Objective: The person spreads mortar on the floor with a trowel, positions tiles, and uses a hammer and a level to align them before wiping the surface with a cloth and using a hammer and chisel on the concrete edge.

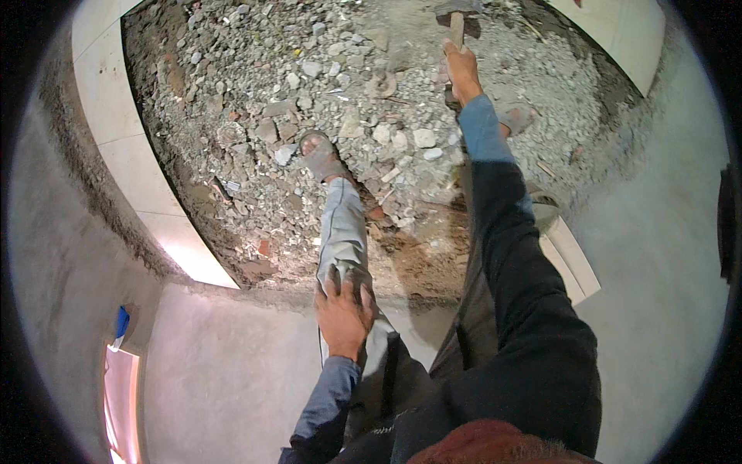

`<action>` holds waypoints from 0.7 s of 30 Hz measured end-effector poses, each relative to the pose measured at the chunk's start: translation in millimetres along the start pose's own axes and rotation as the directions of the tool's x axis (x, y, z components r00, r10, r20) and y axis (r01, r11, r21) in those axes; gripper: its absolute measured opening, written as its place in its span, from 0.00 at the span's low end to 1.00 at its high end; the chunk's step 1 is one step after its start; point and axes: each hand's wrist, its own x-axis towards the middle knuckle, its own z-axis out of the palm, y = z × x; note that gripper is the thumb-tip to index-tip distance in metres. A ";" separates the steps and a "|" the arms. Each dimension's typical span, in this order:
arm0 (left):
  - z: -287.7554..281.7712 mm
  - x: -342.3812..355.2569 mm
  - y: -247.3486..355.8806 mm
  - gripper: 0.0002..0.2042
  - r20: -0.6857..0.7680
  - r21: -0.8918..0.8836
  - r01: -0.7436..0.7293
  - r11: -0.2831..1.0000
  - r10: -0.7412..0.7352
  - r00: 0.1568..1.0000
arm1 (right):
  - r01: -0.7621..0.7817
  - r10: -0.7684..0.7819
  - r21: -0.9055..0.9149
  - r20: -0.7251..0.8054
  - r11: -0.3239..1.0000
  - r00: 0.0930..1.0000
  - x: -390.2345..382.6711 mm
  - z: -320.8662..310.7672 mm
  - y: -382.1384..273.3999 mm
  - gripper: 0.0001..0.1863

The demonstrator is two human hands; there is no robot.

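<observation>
My right hand (462,69) reaches far forward, its fingers closed round the wooden handle of a hammer (457,29). The hammer's dark, broad head lies at the top edge of the view, low over the rubble or on it; I cannot tell which. My left hand (342,321) rests on my left leg (342,232) near the knee, fingers spread and holding nothing. Under both feet is broken rubble (352,77) of grey stones, gravel and dirt. My left foot (321,157) stands among larger stones; my right foot (516,120) is partly hidden behind my right arm.
Pale tiles (124,166) run in a curved strip along the left of the rubble. Another pale tile (618,35) lies at the upper right, and a tile piece (570,259) sits beside my right leg. Plain grey walls (657,209) rise around. A blue object (121,321) is at lower left.
</observation>
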 end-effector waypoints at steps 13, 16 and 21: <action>4.3 6.7 5.2 0.19 0.050 0.086 -0.110 0.990 0.106 0.993 | 0.906 -0.652 0.159 -0.647 0.393 0.396 -33.2 -165.3 -155.4 0.18; -9.3 17.4 8.8 0.20 0.064 0.074 -0.114 0.991 0.110 0.992 | 0.732 -0.654 -0.215 -0.650 0.647 0.387 50.3 -81.1 -45.1 0.20; -28.7 32.0 4.8 0.19 0.122 0.074 -0.095 0.993 0.085 0.989 | 0.049 0.000 0.210 -0.226 0.976 0.974 99.0 -36.2 46.3 0.18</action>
